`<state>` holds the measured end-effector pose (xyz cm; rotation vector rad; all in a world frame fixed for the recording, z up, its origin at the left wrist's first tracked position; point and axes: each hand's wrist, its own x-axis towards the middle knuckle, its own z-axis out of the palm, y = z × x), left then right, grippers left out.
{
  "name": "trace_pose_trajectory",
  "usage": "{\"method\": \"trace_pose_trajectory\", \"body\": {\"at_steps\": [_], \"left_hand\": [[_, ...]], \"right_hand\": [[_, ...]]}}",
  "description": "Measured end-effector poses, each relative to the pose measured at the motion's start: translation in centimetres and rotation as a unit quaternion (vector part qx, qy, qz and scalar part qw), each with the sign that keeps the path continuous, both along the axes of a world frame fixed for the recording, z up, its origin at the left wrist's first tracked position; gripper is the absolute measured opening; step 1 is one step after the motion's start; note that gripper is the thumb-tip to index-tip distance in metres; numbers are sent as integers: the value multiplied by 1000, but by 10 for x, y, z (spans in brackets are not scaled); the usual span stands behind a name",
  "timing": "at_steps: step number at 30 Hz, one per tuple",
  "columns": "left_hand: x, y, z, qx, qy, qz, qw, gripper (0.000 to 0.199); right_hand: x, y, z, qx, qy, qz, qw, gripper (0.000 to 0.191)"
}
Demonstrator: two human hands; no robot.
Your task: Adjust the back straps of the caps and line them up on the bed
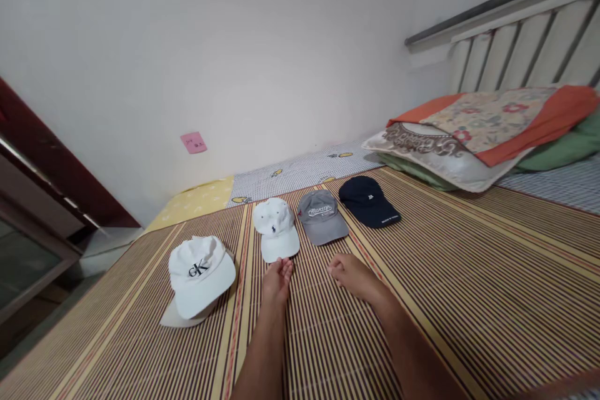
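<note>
My left hand (277, 280) is at the front edge of a white baseball cap (274, 219) with a small dark logo, its fingers closed on the brim. Right of that cap lies a grey baseball cap (322, 215) with white lettering. My right hand (349, 274) hovers just below the grey cap's brim, apart from it, with curled fingers and nothing visible in them. A navy baseball cap (368, 200) rests beyond, to the right. On the left, another white cap with black letters (199, 272) sits stacked on a beige cap (180, 317), which is mostly hidden.
The caps lie on a striped bamboo mat (469, 287) over a bed. Pillows with an orange floral cover (501, 115) are piled at the back right, below a radiator (525, 44). A pink note (194, 142) is stuck to the wall.
</note>
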<state>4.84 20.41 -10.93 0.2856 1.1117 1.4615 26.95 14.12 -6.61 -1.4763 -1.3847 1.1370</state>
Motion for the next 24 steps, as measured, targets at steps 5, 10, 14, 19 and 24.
{"method": "trace_pose_trajectory", "body": {"at_steps": [5,10,14,19,24], "left_hand": [[1,-5,-2,17,-1,-3,1000,14],[0,-7,-2,31,-3,-7,999,13],[-1,-8,-2,31,-6,-11,999,15],[0,-9,0,23,-3,-15,1000,18],[0,-10,3,13,-1,-19,1000,16]], "right_hand": [[28,17,-7,25,180,-158,971,9],[56,22,-14,42,387,-288,875,18],[63,23,-23,8,481,-323,815,4],[65,27,-30,-11,532,-348,772,10],[68,27,-30,-12,553,-345,759,8]]}}
